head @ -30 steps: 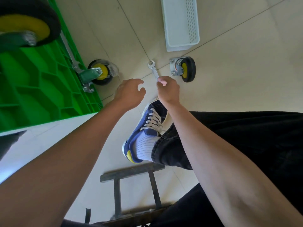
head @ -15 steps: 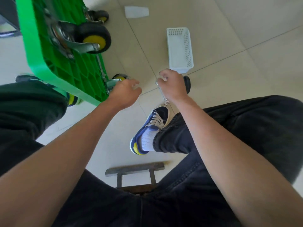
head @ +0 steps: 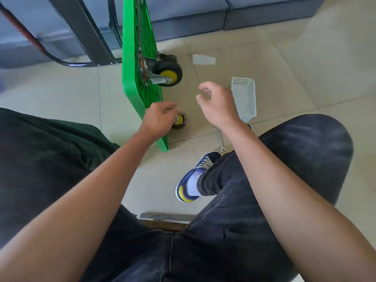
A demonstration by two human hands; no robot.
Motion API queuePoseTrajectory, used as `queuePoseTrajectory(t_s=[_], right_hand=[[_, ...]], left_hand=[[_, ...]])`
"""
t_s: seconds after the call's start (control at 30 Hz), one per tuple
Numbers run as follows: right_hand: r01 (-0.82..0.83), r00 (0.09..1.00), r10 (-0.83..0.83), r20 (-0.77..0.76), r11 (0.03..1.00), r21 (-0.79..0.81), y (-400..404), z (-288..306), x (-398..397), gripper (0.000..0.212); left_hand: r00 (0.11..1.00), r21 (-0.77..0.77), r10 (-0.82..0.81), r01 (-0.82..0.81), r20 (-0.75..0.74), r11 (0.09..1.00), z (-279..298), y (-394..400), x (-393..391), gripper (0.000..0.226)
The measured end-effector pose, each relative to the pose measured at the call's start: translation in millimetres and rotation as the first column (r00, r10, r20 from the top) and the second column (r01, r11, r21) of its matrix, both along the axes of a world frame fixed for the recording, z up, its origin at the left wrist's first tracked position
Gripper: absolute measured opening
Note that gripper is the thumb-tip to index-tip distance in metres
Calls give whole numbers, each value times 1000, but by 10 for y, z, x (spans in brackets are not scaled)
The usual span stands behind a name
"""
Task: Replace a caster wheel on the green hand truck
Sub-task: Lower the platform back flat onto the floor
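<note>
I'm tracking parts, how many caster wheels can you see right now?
3 in view. Two are mounted on the green hand truck: the near caster and the far caster behind it. A third caster sits by the left hand. Others may be hidden.

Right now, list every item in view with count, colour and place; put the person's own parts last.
hand truck: one, green, tipped on edge, upper middle.
mounted caster wheels: two, black with yellow hubs, on the truck's underside.
lower caster wheel: one, black and yellow, beside the left hand.
wrench: one, silver, on the floor.
basket: one, white, on the floor.
shoe: one, blue and white.
left hand: at the truck's lower edge.
right hand: raised, empty.
</note>
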State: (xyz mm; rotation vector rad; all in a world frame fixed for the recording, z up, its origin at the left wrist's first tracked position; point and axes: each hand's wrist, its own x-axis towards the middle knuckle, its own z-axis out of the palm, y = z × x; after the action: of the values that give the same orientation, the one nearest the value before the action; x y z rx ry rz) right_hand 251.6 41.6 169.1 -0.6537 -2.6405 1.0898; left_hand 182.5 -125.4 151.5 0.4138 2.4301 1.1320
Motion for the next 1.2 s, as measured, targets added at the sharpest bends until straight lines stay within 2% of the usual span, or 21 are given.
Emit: queuePoseTrajectory(t_s=[0.13,0.23,0.3,0.4,0.53,0.67,0.73,0.83,0.93,1.0,1.07,1.13,1.2], right_hand=[[-48,998,49,-44,998,30,-292,214,-129,35],[-111,990,117,-76,991,73,-518,314,-258,37],[-158,980,166,-105,984,83,-670,359,-363,40],[-178,968,189,-162,980,85,-858,389,-514,44],[-201,952,214,-218,976,82,-1064,339,-642,52],[-229,954,262,-143,949,215,-1207,261,-711,61],[-241,953,284,-101,919,311,-1256,222,-738,64],[-217,951,292,-102,864,454,-1291,139,-818,65],[-173,954,280,-102,799,576,-1324,79,-895,67],[-161,957,279,-83,745,648,-1350,60,-936,69],[-149,959,273,-75,710,688,-1366,35,-972,70],[-122,956,271,-110,712,691,-1375,3,-992,66],[-80,948,267,-173,727,682,-1371,-28,-995,61]], left_hand=[[977,107,173,-186,123,977,-18,-193,24,33],[910,183,292,-354,294,917,-49,-297,21,24],[819,249,329,-480,470,841,-85,-347,18,18],[671,315,282,-623,686,716,-126,-410,47,29],[442,284,166,-777,881,562,-204,-416,77,42],[305,227,93,-851,948,474,-256,-371,38,42],[254,205,59,-879,965,430,-265,-350,28,50],[220,207,-4,-915,976,346,-323,-352,-58,61],[150,175,-118,-955,982,241,-421,-350,-214,56],[164,202,-188,-957,968,207,-423,-345,-286,55],[169,216,-270,-963,948,158,-434,-329,-351,57],[113,156,-319,-982,941,111,-409,-329,-377,60],[62,93,-270,-990,961,103,-429,-328,-421,41]])
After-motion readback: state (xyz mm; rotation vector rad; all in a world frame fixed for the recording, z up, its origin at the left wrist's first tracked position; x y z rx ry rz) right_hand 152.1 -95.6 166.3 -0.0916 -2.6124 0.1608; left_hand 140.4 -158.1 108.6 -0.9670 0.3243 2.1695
